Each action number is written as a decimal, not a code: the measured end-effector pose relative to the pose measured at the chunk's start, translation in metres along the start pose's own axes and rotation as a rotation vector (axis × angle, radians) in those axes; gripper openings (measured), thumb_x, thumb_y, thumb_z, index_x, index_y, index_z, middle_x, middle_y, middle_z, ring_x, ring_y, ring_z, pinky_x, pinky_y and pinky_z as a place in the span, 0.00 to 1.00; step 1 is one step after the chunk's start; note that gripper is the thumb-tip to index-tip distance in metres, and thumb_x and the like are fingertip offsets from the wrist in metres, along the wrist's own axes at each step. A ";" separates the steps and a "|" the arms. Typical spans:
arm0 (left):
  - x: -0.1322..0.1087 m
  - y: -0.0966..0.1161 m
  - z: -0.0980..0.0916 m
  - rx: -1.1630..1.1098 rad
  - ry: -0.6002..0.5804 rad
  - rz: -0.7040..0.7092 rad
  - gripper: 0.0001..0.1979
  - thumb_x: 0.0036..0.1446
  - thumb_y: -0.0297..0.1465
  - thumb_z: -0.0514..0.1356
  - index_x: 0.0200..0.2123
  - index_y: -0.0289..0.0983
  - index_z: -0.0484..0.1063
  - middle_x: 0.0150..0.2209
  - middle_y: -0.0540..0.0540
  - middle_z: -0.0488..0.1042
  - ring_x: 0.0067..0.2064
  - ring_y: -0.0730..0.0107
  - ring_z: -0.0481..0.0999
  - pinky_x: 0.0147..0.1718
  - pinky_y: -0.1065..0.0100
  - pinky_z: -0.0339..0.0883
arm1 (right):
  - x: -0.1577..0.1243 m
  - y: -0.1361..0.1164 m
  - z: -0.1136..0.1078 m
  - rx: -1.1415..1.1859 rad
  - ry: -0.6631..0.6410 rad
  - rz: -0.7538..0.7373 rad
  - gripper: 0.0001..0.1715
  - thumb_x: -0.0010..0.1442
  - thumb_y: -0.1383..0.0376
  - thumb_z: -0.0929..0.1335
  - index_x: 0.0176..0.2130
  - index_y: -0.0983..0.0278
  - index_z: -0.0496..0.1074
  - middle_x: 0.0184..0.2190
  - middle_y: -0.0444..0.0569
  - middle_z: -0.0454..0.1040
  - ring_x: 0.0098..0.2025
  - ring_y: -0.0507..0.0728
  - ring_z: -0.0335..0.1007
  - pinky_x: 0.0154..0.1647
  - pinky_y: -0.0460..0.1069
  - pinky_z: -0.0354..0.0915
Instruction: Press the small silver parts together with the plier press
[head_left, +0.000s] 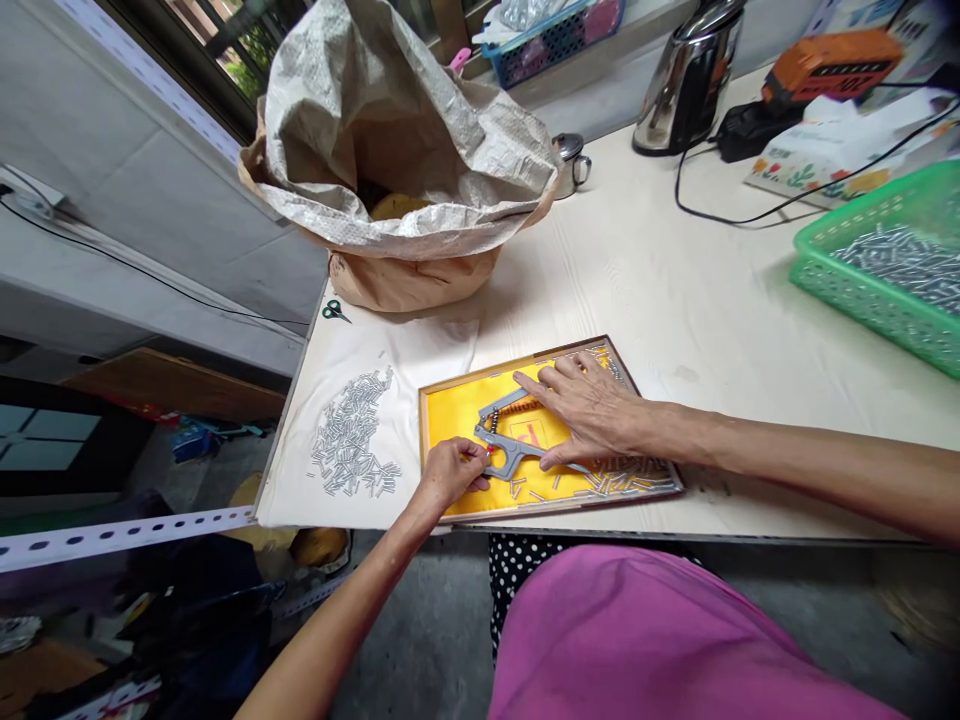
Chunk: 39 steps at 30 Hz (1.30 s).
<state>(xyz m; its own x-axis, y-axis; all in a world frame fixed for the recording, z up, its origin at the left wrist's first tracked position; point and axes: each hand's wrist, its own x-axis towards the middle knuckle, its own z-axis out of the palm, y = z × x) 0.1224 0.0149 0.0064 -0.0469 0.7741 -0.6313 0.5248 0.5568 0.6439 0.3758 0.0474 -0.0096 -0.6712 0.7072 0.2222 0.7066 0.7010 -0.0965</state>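
Observation:
A grey spring-loaded hand plier (517,452) lies in a shallow tray (525,508) lined in yellow, its two handles spread apart. My right hand (596,405) spans those handles, the thumb on the lower one and the fingers over the upper one. At the plier's jaw end, my left hand (452,472) is closed in a pinch beside a small red part (490,452). Whatever is between its fingertips is too small to make out. Small metal pins (626,472) lie in the tray's right end, partly behind my right hand and wrist.
Left of the tray is a heap of short metal pins (352,435). Small scissors (335,311) lie near a large open woven sack (412,275). At right are a green basket (862,290) of metal pins, a kettle (686,85) and a black cable (739,220).

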 end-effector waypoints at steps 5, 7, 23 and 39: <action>-0.003 0.002 0.002 0.044 0.008 0.009 0.07 0.53 0.22 0.65 0.25 0.34 0.71 0.19 0.51 0.75 0.21 0.69 0.79 0.21 0.75 0.71 | 0.001 -0.011 -0.003 0.019 -0.053 0.049 0.60 0.53 0.34 0.65 0.67 0.71 0.55 0.49 0.63 0.70 0.49 0.70 0.60 0.50 0.63 0.54; -0.004 0.003 0.002 0.033 0.011 0.002 0.08 0.53 0.23 0.66 0.25 0.34 0.71 0.18 0.51 0.75 0.21 0.69 0.79 0.22 0.74 0.72 | 0.001 -0.014 -0.002 0.027 -0.060 0.072 0.58 0.54 0.36 0.66 0.68 0.70 0.53 0.50 0.63 0.70 0.50 0.70 0.60 0.51 0.65 0.55; -0.004 -0.006 0.006 -0.018 0.080 0.019 0.06 0.54 0.23 0.66 0.27 0.34 0.72 0.19 0.51 0.75 0.21 0.69 0.78 0.22 0.73 0.72 | 0.000 -0.023 0.004 0.010 -0.070 0.068 0.50 0.54 0.52 0.67 0.67 0.74 0.53 0.53 0.64 0.69 0.50 0.70 0.60 0.51 0.66 0.56; -0.023 0.006 0.034 0.928 0.485 0.847 0.35 0.54 0.29 0.67 0.63 0.34 0.59 0.61 0.33 0.66 0.64 0.44 0.63 0.61 0.46 0.61 | -0.001 -0.047 0.015 -0.029 0.103 -0.019 0.32 0.66 0.73 0.52 0.68 0.70 0.50 0.53 0.61 0.71 0.51 0.65 0.66 0.50 0.60 0.58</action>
<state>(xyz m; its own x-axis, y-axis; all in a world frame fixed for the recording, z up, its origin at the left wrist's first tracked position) 0.1557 -0.0101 0.0101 0.3831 0.9112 0.1518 0.9101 -0.4004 0.1069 0.3395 0.0153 -0.0201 -0.6587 0.6797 0.3227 0.7014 0.7099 -0.0636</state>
